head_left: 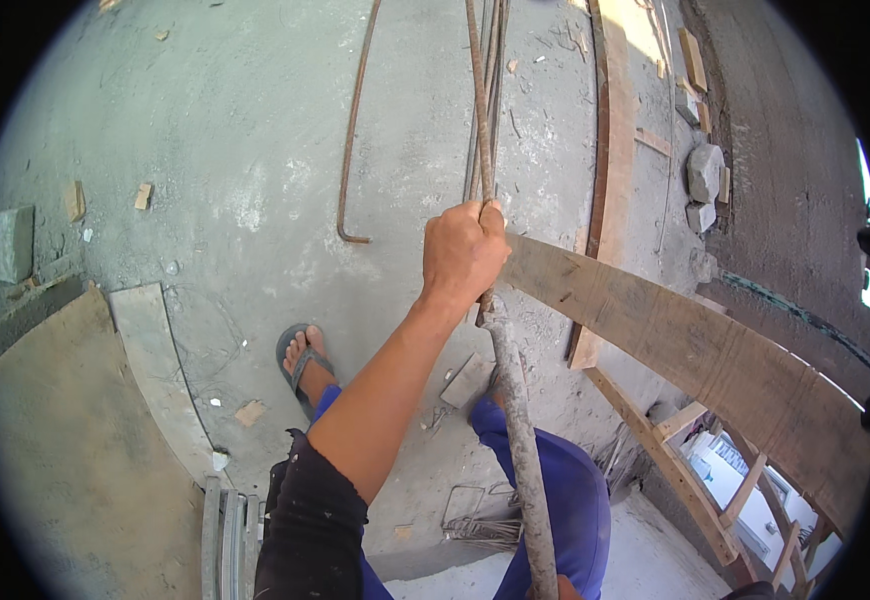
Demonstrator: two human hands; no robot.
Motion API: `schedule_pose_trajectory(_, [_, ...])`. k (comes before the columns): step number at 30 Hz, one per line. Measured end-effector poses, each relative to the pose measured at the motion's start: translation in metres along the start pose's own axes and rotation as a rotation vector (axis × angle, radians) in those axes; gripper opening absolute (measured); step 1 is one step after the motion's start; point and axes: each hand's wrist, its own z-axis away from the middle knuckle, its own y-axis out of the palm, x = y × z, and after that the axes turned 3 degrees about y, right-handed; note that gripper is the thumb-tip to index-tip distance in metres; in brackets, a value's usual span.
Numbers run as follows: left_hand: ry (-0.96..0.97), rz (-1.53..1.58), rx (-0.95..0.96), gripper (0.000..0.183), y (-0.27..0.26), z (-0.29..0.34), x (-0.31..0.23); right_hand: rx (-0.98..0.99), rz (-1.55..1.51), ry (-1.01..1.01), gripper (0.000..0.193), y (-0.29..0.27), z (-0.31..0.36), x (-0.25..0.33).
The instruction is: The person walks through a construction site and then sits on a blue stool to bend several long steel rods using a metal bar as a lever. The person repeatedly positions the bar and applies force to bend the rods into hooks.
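Note:
My left hand [463, 252] is closed in a fist around a rusty steel rebar [480, 100], which runs from the fist toward the far edge. Just below the fist is the upper end of a grey, mortar-crusted metal pipe [521, 440]; how the two join is partly hidden by the hand. At the lower edge, only a small part of my right hand [567, 589] shows, wrapped at the pipe's near end. Several thin bars [497, 60] lie behind the held rebar. To the left, a rebar with a bent end [346, 170] rests on the concrete floor.
A wide wooden plank [675, 335] slants from beside my fist to the lower right, above timber framing [670, 470]. A long board [615, 150] lies farther off. Concrete chunks [705, 172] line the right. Sheets [65, 430] lie left; bent wire pieces [480, 530] are near my legs.

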Motion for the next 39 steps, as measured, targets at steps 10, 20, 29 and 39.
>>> schedule_pose_trajectory(10, [-0.153, -0.249, -0.220, 0.065, -0.009, 0.117, -0.058, -0.107, -0.139, -0.305, 0.043, 0.019, 0.036, -0.002])
schedule_pose_trajectory(20, [-0.646, -0.184, -0.023, 0.040, -0.036, 0.315, -0.115, -0.038, -0.176, -0.276, 0.048, 0.057, 0.072, 0.032])
schedule_pose_trajectory(29, [-0.788, 0.207, 0.029, 0.027, -0.048, 0.331, -0.130, -0.061, -0.191, -0.284, 0.047, 0.071, 0.066, 0.028])
schedule_pose_trajectory(39, [-0.623, -0.161, -0.068, 0.031, -0.026, 0.318, -0.020, -0.079, -0.208, -0.341, 0.049, 0.127, -0.040, 0.010])
